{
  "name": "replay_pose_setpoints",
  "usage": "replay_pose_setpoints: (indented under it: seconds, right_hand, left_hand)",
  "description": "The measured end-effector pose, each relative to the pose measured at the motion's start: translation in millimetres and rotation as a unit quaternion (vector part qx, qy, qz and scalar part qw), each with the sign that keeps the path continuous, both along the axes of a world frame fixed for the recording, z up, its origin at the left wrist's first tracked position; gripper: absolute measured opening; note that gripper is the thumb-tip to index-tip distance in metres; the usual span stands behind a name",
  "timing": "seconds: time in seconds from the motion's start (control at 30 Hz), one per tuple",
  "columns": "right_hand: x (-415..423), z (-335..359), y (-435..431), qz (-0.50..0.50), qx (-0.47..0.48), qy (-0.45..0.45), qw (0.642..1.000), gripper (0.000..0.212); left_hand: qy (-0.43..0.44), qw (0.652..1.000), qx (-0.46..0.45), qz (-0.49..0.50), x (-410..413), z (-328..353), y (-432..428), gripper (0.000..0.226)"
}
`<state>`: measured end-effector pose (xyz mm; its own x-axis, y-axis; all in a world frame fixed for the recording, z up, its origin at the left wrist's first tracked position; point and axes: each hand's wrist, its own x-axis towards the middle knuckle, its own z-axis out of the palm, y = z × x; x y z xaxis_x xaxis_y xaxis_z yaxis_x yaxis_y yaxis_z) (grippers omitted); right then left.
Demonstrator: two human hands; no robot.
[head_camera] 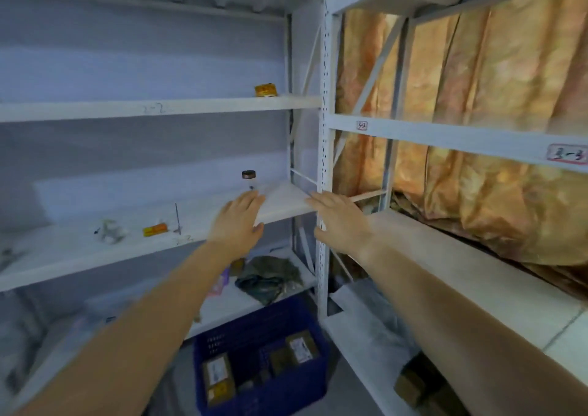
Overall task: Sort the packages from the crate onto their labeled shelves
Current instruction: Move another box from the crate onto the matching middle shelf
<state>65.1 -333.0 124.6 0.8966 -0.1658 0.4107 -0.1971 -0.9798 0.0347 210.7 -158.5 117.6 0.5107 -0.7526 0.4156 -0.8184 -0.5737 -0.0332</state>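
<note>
A blue plastic crate [305, 387] stands on the floor below me, holding several brown cardboard packages [218, 372] with white labels. My left hand [238, 216] reaches out flat over the white middle shelf [280, 205], fingers straight, holding nothing. My right hand [339, 218] is stretched out beside it near the upright post [324, 148], fingers straight and empty. A small jar with a dark lid [248, 178] stands on that shelf just beyond my left fingertips. Handwritten labels [567, 154] mark the shelf edges.
An orange packet [265, 90] lies on the upper shelf, a small orange box [155, 229] and a clear bag [109, 229] on the middle one. A dark green bundle [267, 277] sits on the lower shelf. Orange plastic sheeting [477, 129] hangs behind the right rack.
</note>
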Motion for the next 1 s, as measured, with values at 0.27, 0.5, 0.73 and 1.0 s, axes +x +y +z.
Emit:
replay_pose_setpoints:
  seconds: [0.27,0.5,0.73,1.0]
  right_hand:
    - [125,-85,-85,-0.011,0.021,0.084,0.996,0.064]
    - [223,-145,-154,-0.01,0.078,0.119,0.99,0.065]
    - [279,-231,-187,-0.003,0.124,0.179,0.976,0.063]
    - [307,-404,-210,-0.079,0.197,0.179,0.961,0.058]
  left_hand:
    - [0.055,0.998,0.038,0.014,105,-107,-57,0.058]
    - [0.101,0.993,0.04,0.034,193,-162,-113,0.058]
    - [0.152,0.985,0.083,0.014,245,-239,-148,0.06]
    - [0.199,0.972,0.126,-0.006,293,-405,-188,0.063]
